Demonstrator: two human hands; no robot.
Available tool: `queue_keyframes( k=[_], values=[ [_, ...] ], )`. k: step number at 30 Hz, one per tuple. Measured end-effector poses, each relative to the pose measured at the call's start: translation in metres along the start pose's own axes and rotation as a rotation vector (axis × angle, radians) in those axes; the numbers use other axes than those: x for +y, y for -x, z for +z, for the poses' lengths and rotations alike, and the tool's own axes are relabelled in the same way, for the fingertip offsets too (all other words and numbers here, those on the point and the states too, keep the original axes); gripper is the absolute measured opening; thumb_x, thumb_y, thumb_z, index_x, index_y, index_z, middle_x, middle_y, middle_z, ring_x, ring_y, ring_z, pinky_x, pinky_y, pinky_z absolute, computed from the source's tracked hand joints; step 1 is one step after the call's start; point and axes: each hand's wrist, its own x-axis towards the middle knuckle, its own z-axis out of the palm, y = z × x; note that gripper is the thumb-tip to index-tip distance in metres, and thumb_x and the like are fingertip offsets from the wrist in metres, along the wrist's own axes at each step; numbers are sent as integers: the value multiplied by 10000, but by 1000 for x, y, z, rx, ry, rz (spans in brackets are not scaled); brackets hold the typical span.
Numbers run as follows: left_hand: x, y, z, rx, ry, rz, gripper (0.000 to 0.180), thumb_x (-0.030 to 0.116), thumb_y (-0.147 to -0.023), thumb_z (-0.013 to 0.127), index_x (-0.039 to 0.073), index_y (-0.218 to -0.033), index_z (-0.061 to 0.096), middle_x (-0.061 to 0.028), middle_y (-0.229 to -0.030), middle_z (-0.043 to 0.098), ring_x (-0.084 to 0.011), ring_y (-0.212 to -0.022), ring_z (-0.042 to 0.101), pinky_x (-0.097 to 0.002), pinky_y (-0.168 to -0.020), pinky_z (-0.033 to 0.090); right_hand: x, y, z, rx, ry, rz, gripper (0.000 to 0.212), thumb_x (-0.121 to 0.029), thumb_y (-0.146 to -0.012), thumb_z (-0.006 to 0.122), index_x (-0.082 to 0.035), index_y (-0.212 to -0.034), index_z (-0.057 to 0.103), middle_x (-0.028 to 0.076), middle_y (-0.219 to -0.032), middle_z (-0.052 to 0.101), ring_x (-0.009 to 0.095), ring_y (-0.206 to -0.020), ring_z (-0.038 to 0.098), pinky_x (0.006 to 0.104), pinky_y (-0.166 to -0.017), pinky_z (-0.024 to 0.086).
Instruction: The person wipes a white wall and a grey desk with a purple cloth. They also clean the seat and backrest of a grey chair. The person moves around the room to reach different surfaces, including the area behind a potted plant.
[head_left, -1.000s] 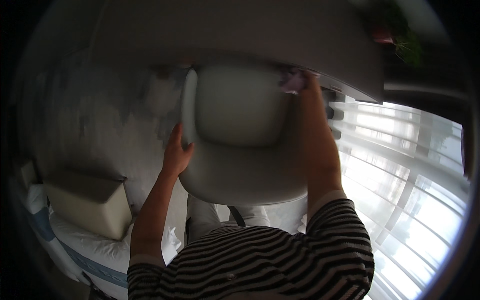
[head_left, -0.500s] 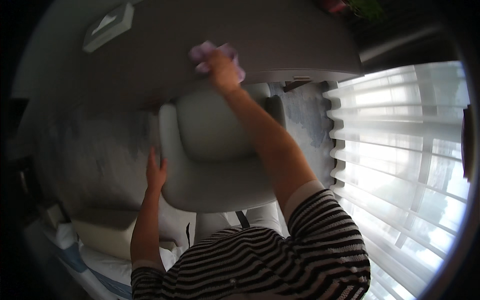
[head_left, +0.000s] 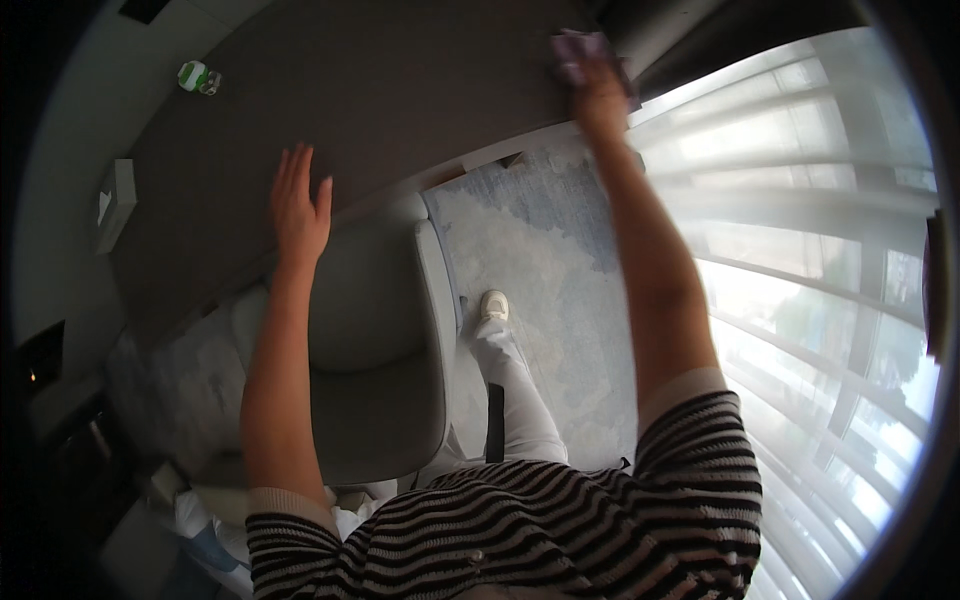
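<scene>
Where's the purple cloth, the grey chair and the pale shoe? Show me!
Purple cloth [head_left: 571,47]: head view, on its folds beyond the fingers.
Grey chair [head_left: 374,315]: head view, on its seat.
Pale shoe [head_left: 494,304]: head view, on its top.

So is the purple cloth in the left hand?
No, the right hand has the purple cloth, while the left hand is open with its fingers out straight.

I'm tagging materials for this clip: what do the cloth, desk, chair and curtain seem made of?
Cloth: likely soft, matte textile; it bunches in folds, weave blurred.
Desk: perhaps laminate or painted wood, matte; the top is evenly dark with little reflection.
Chair: possibly leather-like upholstery, low sheen; its surfaces look smooth.
Curtain: thin, translucent fabric; daylight shows through.
</scene>
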Motion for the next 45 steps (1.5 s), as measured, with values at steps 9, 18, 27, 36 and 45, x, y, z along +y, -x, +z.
queue_keyframes(
  k=[9, 18, 27, 36, 45],
  values=[
    [-3, -49, 44, -158, -280, -154, 558, 424, -961, 392, 71, -1392, 362, -157, -1473, 301, -325, -1375, 254, -514, -1101, 204, -42, 110, 17, 441, -309, 32, 346, 50, -746, 516, -62, -1065, 590, 124, -1038, 618, 292, -998, 587, 384, -889, 457],
    [-4, -46, 47, -59, -269, -62, 543, 379, -932, 469, 81, -1379, 387, -165, -1446, 343, -341, -1348, 303, -508, -1086, 235, -84, 56, 70, 778, -1070, 810, 299, -243, -981, 401, 17, -1113, 463, 95, -978, 565, 173, -900, 555, 306, -789, 443],
    [2, -50, 44, -115, -234, -147, 551, 391, -938, 451, 67, -1379, 385, -169, -1450, 339, -340, -1361, 284, -524, -1083, 232, -149, 86, 78, 729, -1245, 881, 482, -403, -971, 416, -11, -1250, 378, 127, -1166, 505, 228, -1090, 488, 357, -900, 428],
    [0, -50, 42, -110, -267, -88, 574, 410, -936, 444, 72, -1393, 360, -162, -1468, 307, -336, -1371, 259, -529, -1092, 211, -83, 103, 140, 672, -1762, 1449, 589, -482, -947, 382, -87, -1382, 344, 104, -1435, 360, 293, -1299, 354, 443, -1083, 269],
    [0, -47, 44, -95, -194, -124, 610, 469, -927, 438, 83, -1394, 366, -157, -1471, 303, -328, -1374, 251, -527, -1097, 199, -290, 171, 139, 422, -2070, 2044, 302, -276, -939, 405, -53, -1115, 508, 107, -1112, 568, 260, -1028, 545, 421, -921, 441]
  ],
)
